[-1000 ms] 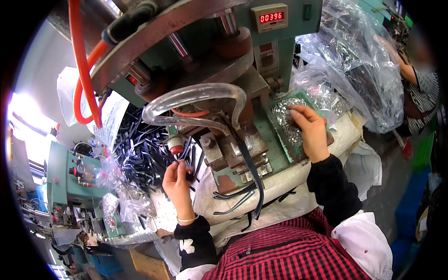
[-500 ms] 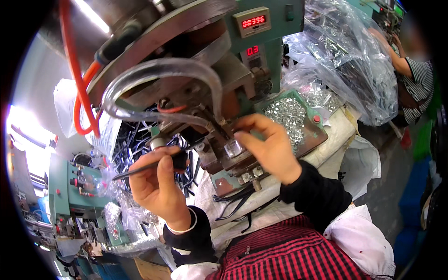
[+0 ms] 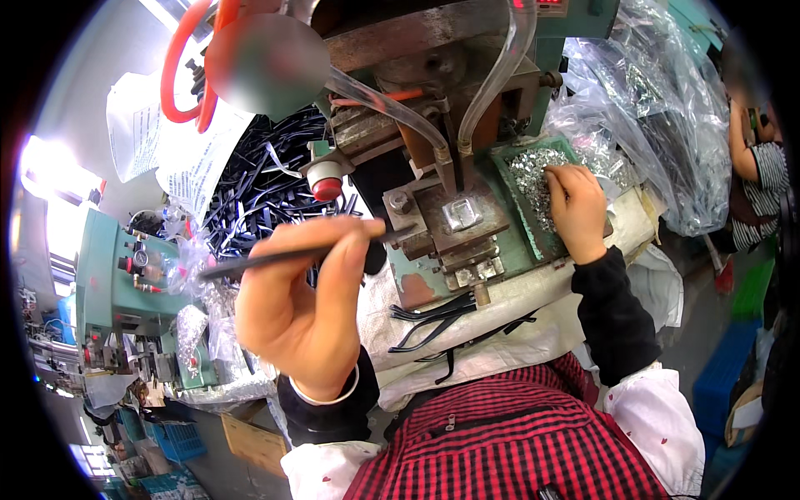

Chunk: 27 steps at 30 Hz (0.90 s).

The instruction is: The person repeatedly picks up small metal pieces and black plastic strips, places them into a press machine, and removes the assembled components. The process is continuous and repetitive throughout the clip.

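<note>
My left hand (image 3: 304, 300) is closed in a pinch around a slim black strip (image 3: 279, 260), whose far end points at the press die. On the die block lies a shiny silvery square piece (image 3: 462, 214), below two clear hoses (image 3: 498, 75). My right hand (image 3: 577, 212) is over the green tray (image 3: 540, 247), its fingers bent down together at the heap of small silvery metal pieces (image 3: 530, 179). What its fingertips hold, if anything, is hidden.
A red push button (image 3: 326, 188) sits left of the die. Behind my left hand is a pile of black strips (image 3: 262, 179); several more strips (image 3: 433, 321) lie on the near cloth. Clear plastic bags (image 3: 658, 108) stand at right, near another person (image 3: 754, 167).
My right hand has moved away from the die, rightward to the tray of metal pieces. My left hand keeps the black strip. The view has shifted, so the die shows more openly.
</note>
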Each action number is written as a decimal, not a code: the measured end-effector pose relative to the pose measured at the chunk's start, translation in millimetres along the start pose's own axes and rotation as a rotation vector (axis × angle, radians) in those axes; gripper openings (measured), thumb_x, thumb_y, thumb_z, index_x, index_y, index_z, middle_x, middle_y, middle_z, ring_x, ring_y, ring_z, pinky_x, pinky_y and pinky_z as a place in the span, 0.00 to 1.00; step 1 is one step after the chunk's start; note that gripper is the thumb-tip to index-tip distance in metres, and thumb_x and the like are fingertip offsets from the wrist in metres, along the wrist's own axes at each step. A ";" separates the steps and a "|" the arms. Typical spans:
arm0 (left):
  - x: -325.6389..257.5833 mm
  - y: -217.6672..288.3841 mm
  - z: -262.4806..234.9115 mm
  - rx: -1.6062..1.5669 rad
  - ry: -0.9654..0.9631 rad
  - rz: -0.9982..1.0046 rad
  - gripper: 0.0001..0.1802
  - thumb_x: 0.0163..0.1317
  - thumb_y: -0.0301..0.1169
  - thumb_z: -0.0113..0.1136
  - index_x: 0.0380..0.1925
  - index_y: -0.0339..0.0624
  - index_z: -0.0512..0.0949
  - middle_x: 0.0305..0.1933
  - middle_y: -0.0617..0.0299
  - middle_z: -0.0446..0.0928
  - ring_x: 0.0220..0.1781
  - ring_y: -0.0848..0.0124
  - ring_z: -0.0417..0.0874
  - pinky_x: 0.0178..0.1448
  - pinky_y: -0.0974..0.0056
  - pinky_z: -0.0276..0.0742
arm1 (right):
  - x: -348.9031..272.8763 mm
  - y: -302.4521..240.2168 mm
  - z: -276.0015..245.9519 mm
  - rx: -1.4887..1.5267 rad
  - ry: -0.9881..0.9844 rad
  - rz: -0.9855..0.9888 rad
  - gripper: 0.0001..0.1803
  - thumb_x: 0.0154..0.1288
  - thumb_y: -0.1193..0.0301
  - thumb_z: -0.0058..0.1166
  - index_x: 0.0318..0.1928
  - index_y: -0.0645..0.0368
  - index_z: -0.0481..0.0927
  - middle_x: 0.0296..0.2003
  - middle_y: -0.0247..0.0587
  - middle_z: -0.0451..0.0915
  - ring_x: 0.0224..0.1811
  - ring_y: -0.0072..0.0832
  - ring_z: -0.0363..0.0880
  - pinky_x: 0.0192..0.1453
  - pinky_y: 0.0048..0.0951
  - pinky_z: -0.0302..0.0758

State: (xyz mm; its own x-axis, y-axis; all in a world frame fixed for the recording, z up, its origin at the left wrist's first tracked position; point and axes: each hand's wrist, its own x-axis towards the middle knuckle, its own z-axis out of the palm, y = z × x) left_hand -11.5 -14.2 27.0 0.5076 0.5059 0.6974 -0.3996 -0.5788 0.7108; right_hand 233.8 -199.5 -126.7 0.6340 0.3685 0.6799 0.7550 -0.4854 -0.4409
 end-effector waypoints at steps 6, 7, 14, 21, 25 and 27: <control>8.9 -45.0 3.9 0.171 0.077 0.007 0.04 0.63 0.16 0.68 0.33 0.27 0.80 0.37 0.52 0.86 0.37 0.69 0.85 0.47 0.67 0.79 | -30.7 15.9 -4.9 0.687 0.011 0.602 0.11 0.74 0.75 0.57 0.52 0.64 0.86 0.43 0.31 0.86 0.42 0.15 0.79 0.49 0.20 0.75; 8.9 -41.7 8.1 0.178 0.096 -0.009 0.04 0.64 0.15 0.67 0.34 0.27 0.80 0.37 0.51 0.86 0.38 0.68 0.85 0.47 0.66 0.79 | -23.3 14.7 -1.7 0.740 -0.017 0.640 0.11 0.74 0.75 0.57 0.51 0.65 0.86 0.43 0.31 0.86 0.42 0.16 0.79 0.50 0.20 0.75; -33.1 -28.1 11.6 0.051 0.283 -0.144 0.05 0.71 0.19 0.57 0.44 0.28 0.78 0.40 0.45 0.86 0.34 0.67 0.86 0.37 0.71 0.80 | 17.2 -110.7 -14.5 0.708 -0.007 -0.059 0.12 0.63 0.80 0.62 0.47 0.63 0.86 0.40 0.47 0.86 0.41 0.39 0.85 0.47 0.32 0.79; 1.8 -40.9 18.4 0.013 0.198 -0.005 0.07 0.72 0.21 0.60 0.46 0.30 0.78 0.42 0.46 0.86 0.31 0.69 0.86 0.34 0.73 0.82 | 10.4 -135.3 -7.5 1.075 -0.148 0.324 0.28 0.66 0.79 0.61 0.65 0.65 0.70 0.45 0.44 0.87 0.48 0.28 0.86 0.56 0.28 0.78; 2.1 -39.8 19.2 -0.018 0.179 0.008 0.06 0.71 0.21 0.61 0.45 0.29 0.78 0.41 0.47 0.86 0.33 0.68 0.87 0.36 0.71 0.82 | 10.0 -143.9 -10.0 1.148 -0.159 0.446 0.28 0.66 0.80 0.60 0.66 0.67 0.70 0.51 0.49 0.85 0.50 0.32 0.86 0.57 0.29 0.78; 5.0 -37.4 20.0 -0.023 0.159 -0.005 0.07 0.70 0.20 0.61 0.45 0.28 0.78 0.40 0.47 0.86 0.34 0.66 0.88 0.37 0.69 0.83 | 13.1 -152.9 -23.5 1.137 -0.152 0.463 0.29 0.66 0.80 0.59 0.67 0.68 0.70 0.56 0.53 0.82 0.52 0.35 0.85 0.58 0.32 0.78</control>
State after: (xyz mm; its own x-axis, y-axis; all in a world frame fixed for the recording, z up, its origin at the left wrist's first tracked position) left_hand 21.2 -2.8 2.1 0.3834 0.6043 0.6984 -0.4157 -0.5623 0.7148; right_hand 122.7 -139.1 -36.6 0.8357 0.4705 0.2833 0.1234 0.3417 -0.9317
